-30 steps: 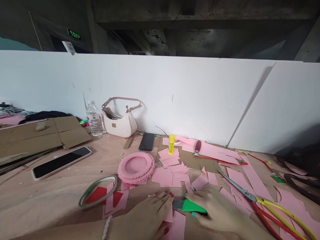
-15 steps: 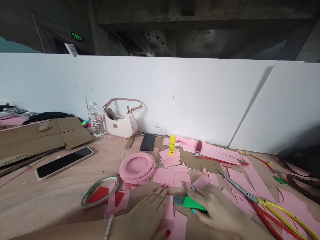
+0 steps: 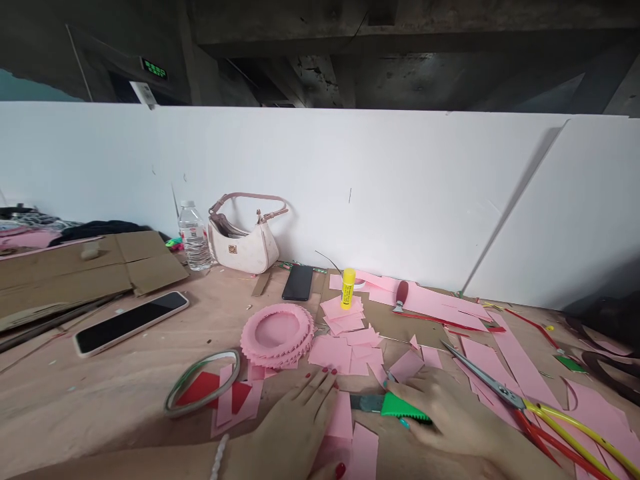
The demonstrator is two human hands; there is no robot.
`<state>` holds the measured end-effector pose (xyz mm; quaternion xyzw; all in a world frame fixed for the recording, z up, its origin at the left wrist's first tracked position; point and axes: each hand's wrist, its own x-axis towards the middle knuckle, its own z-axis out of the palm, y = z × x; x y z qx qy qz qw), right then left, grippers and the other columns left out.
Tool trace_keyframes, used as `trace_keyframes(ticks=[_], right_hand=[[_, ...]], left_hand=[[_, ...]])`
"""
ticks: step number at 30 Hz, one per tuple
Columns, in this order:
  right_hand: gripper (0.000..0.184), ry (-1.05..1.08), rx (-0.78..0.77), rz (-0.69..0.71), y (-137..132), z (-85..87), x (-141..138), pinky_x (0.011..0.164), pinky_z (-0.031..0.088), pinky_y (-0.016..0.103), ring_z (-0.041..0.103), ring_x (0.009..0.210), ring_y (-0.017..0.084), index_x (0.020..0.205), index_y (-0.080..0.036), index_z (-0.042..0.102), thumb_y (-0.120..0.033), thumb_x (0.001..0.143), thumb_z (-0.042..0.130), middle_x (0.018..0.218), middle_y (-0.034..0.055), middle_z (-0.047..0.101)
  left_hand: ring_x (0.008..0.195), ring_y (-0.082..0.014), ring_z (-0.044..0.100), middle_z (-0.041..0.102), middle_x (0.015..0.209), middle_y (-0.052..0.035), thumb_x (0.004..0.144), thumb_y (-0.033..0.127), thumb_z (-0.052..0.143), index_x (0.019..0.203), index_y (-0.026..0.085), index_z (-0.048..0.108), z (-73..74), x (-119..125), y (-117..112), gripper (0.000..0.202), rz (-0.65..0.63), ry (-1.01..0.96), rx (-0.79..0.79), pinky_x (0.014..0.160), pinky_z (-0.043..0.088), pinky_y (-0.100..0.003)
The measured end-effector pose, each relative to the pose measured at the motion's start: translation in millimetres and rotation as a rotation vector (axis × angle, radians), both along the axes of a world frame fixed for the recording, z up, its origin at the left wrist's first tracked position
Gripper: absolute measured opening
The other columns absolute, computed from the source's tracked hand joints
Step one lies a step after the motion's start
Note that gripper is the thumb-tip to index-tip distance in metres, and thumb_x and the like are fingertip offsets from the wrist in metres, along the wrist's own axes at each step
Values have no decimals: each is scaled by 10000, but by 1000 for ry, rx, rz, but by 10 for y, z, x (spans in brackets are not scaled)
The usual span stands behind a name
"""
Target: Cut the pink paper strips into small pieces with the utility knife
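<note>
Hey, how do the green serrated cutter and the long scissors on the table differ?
The green serrated cutter is gripped under the right hand, while the scissors lie unheld on pink paper. The cutter has a green toothed edge; the scissors have straight metal blades. The cutter is much shorter than the scissors, whose long handles are red and yellow. Both have grey metal parts.

Scissors (image 3: pixel 493 385) block the right hand's (image 3: pixel 443 415) rightward path.

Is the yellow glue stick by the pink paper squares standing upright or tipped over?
Upright: the yellow cylindrical glue stick stands on end atop the stack of pink paper squares.
</note>
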<state>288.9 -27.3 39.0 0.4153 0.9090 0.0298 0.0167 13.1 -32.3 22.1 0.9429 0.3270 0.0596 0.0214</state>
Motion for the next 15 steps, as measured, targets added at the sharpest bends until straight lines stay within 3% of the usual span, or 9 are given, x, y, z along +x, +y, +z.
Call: trace_keyframes(ticks=[8, 15], right_hand=[[416, -25, 24, 2, -14, 7, -4, 634, 383, 331, 588, 720, 239, 1225, -207, 453, -224, 810, 448, 825, 66, 667], [399, 3, 79, 27, -39, -6, -16, 611, 372, 306, 564, 686, 211, 1240, -225, 442, -278, 844, 433, 862, 67, 659]], left_hand=[[1277, -315, 187, 180, 1379, -194, 882, 408, 373, 1347, 2, 252, 293, 74, -17, 629, 36, 141, -231, 1029, 241, -421], [1256, -312, 262, 260, 1354, -219, 885, 381, 382, 1317, -23, 326, 146, 42, 19, 594, -53, 26, -148, 1021, 271, -395]])
